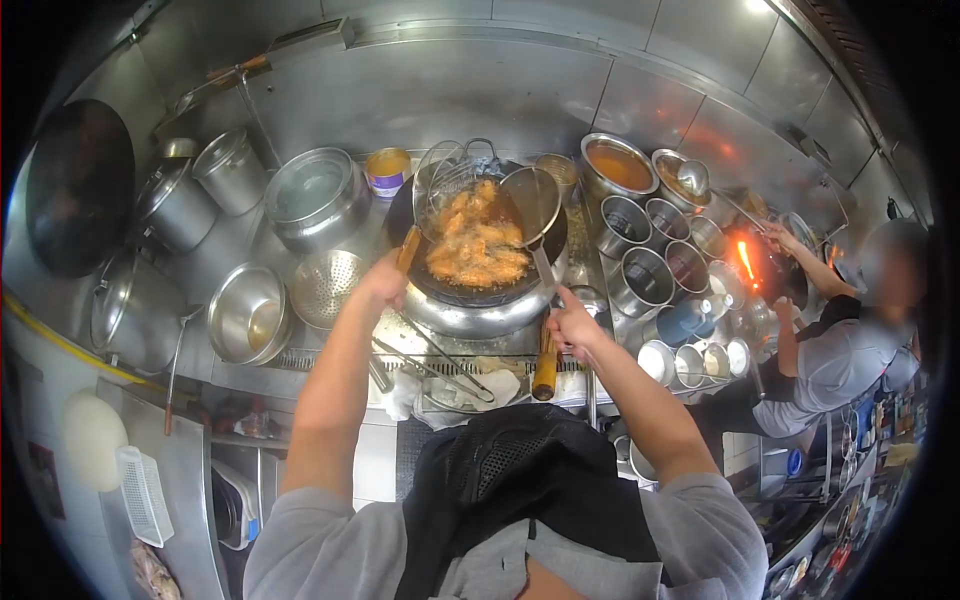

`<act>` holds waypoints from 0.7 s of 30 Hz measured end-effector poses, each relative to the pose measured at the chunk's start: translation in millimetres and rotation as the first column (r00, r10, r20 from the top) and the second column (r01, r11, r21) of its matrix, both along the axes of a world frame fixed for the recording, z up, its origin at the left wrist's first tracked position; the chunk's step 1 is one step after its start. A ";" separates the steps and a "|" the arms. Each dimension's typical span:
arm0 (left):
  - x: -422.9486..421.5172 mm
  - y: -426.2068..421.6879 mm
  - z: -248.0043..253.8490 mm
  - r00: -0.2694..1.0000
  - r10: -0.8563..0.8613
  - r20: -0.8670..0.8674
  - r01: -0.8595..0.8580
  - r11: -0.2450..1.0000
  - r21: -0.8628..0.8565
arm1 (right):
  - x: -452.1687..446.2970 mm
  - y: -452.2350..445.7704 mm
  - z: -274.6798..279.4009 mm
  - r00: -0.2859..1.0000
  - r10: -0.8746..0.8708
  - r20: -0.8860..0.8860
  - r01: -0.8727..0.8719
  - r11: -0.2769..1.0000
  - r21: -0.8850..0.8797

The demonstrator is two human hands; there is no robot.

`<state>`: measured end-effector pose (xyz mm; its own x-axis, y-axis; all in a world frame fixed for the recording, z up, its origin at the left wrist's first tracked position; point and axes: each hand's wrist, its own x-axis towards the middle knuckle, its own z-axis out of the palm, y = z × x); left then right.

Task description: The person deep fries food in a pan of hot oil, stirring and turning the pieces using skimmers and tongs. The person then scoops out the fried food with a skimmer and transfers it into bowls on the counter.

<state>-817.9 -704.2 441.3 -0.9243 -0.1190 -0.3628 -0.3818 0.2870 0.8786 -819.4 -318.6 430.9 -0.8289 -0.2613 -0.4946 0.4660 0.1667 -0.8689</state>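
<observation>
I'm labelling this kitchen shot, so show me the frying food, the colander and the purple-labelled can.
Food (475, 255): head view, on the middle of the golden heap.
Colander (327, 289): head view, on its perforated inside.
Can (387, 185): head view, on its purple label.

Strainers (530, 195): metal mesh, w/ smooth wood handles (544, 368). Fried pcs. (480, 258): rough, oily gloss. Stove ring (475, 320): metal, v. glossy. Wall (440, 85): metal sheet, semi-gloss. Colander (325, 290): perf. metal. Dark round pan (80, 188): matt. Basket (145, 495): perf. plastic. Apron (525, 450), shirt (330, 540): cloth, matt. Rag (402, 392): cloth, crumpled.
</observation>
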 end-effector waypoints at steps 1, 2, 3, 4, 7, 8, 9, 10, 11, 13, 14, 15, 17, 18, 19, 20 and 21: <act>2.6 4.8 7.3 1.000 0.012 -0.002 -0.012 0.997 0.075 | -8.5 1.1 -5.4 0.999 0.032 0.024 -0.031 0.998 -0.054; 4.9 10.3 14.3 1.000 0.025 -0.004 -0.024 0.988 0.151 | -14.9 4.4 -10.7 0.997 0.066 0.045 -0.061 0.992 -0.108; 9.2 12.8 17.1 1.000 0.023 -0.002 -0.023 0.989 0.147 | -18.6 10.0 -13.2 0.995 0.093 0.037 -0.087 0.988 -0.131; 18.1 12.0 17.4 0.999 0.006 -0.034 -0.002 0.991 0.131 | -16.0 15.4 -7.7 0.995 0.094 0.040 -0.088 0.987 -0.134; 61.7 13.9 28.9 0.996 0.013 -0.088 -0.012 1.000 0.013 | -2.6 36.6 3.0 0.986 0.166 0.029 -0.163 0.984 -0.070; 78.9 16.5 35.9 0.993 0.026 -0.117 -0.036 0.996 -0.084 | 2.1 45.9 1.2 0.974 0.217 -0.058 -0.215 0.976 0.042; 94.3 17.1 41.7 0.994 0.027 -0.108 -0.036 0.996 -0.084 | 5.6 53.0 1.1 0.951 0.276 -0.138 -0.254 0.954 0.157; 109.0 16.5 47.3 0.992 0.068 -0.106 -0.075 0.995 -0.059 | 9.2 57.6 5.6 0.952 0.277 -0.130 -0.256 0.954 0.154; 120.7 15.5 49.2 0.989 0.110 -0.103 -0.114 0.993 -0.035 | 13.3 61.7 11.3 0.940 0.288 -0.184 -0.250 0.947 0.202; 136.8 12.8 48.8 0.984 0.147 -0.105 -0.155 0.985 -0.069 | 11.4 69.4 -0.1 0.881 0.344 -0.325 -0.247 0.920 0.303; 141.0 11.8 50.4 0.976 0.181 -0.118 -0.193 0.976 -0.099 | 9.0 73.9 -3.2 0.879 0.349 -0.327 -0.253 0.919 0.301; 142.4 12.2 54.2 0.978 0.195 -0.080 -0.204 0.971 -0.125 | 6.7 76.4 -0.2 0.865 0.357 -0.353 -0.243 0.913 0.327; 135.1 14.8 50.5 0.974 0.194 -0.114 -0.212 0.961 -0.179 | 1.0 79.7 7.3 0.846 0.368 -0.386 -0.233 0.906 0.354; 129.2 15.8 46.0 0.972 0.187 -0.140 -0.216 0.949 -0.232 | -2.1 80.7 11.1 0.887 0.303 -0.349 -0.234 0.946 0.226; 120.7 16.6 40.4 0.971 0.194 -0.143 -0.223 0.947 -0.230 | -4.0 80.5 16.9 0.923 0.243 -0.299 -0.224 0.970 0.095; 109.4 18.7 33.4 0.975 0.136 -0.174 -0.190 0.919 -0.346 | -6.3 81.3 23.2 0.921 0.250 -0.300 -0.232 0.968 0.095; 101.5 21.9 23.4 0.978 0.075 -0.195 -0.159 0.875 -0.458 | -8.0 81.2 33.5 0.958 0.176 -0.227 -0.188 0.982 -0.031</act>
<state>-716.4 -682.3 464.7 -0.9345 -0.3471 -0.0795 -0.2987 0.6428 0.7054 -827.4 -237.4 464.4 -0.8525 -0.4382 -0.2852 0.2259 0.1832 -0.9568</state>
